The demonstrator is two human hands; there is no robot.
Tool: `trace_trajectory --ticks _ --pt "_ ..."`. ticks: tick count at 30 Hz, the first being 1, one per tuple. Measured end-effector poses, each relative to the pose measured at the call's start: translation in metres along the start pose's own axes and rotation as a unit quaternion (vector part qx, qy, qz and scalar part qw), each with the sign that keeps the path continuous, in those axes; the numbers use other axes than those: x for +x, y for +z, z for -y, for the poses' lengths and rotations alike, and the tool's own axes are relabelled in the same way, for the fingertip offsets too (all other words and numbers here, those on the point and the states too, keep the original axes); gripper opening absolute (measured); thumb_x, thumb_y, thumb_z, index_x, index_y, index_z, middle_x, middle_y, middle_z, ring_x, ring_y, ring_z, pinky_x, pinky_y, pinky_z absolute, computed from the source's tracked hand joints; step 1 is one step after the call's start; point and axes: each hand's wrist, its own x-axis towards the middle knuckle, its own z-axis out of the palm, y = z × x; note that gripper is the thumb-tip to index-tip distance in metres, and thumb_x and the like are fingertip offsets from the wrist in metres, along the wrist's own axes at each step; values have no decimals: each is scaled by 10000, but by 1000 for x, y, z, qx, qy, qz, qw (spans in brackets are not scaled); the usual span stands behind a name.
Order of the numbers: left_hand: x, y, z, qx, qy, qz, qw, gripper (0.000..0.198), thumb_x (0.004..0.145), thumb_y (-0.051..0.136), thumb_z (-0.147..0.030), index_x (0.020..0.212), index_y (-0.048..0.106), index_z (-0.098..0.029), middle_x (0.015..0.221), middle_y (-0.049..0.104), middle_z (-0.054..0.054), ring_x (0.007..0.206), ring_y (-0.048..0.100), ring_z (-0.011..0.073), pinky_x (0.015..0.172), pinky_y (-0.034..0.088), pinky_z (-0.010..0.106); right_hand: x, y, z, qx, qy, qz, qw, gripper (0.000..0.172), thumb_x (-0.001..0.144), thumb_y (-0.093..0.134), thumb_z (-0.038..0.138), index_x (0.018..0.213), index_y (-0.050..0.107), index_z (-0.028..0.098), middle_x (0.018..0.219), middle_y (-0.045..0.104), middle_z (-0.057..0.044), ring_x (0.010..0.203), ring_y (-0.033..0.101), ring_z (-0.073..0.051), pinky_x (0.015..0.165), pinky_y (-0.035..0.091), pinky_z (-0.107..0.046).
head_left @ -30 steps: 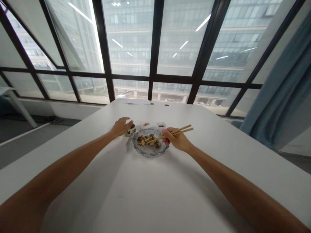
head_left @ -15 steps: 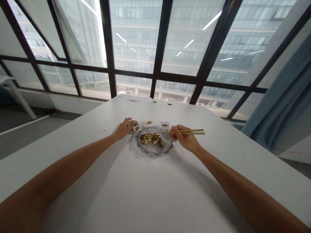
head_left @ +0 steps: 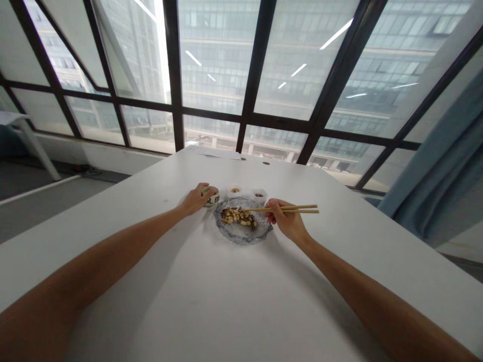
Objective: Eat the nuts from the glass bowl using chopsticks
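My right hand [head_left: 284, 217] is closed around a pair of wooden chopsticks [head_left: 302, 209]. Their thin tips reach left over a clear glass plate [head_left: 243, 236] with a wavy rim. On the plate lies a pile of brown and pale yellow food pieces [head_left: 237, 216], too small to name; the tips are at its upper edge. My left hand [head_left: 195, 199] grips a small cream bowl [head_left: 211, 197] with dark lettering, at the plate's upper left. The fingers wrap its left side and rim.
Behind the plate stand two small white cups, a left cup [head_left: 234, 192] with yellowish bits and a right cup [head_left: 259, 196] with dark bits. Papers [head_left: 215, 152] lie at the far edge of the white table [head_left: 234, 296]. Windows rise beyond, and a blue curtain [head_left: 433, 171] hangs at the right.
The chopstick tips have shifted slightly over the food and the right hand has dipped a little. The left hand stays on the bowl. The whole view has moved slightly.
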Motion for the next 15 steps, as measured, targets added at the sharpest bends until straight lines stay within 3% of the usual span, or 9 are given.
trace_trajectory --ticks 6,15 --pt "0 0 -1 2 1 6 1000 641 909 466 -627 1335 521 -151 1133 718 158 1033 690 277 888 540 377 -7 5 3 -68 -31 18 997 537 871 558 679 670 653 190 634 679 -56 509 601 -163 466 461 -270" --pt "-1 -1 -2 4 -2 4 1000 631 909 462 -638 1327 529 -170 1135 719 151 1032 691 276 883 537 371 -7 6 3 -18 -19 -41 999 598 837 518 760 760 658 184 610 662 -49 482 575 -161 449 456 -276"
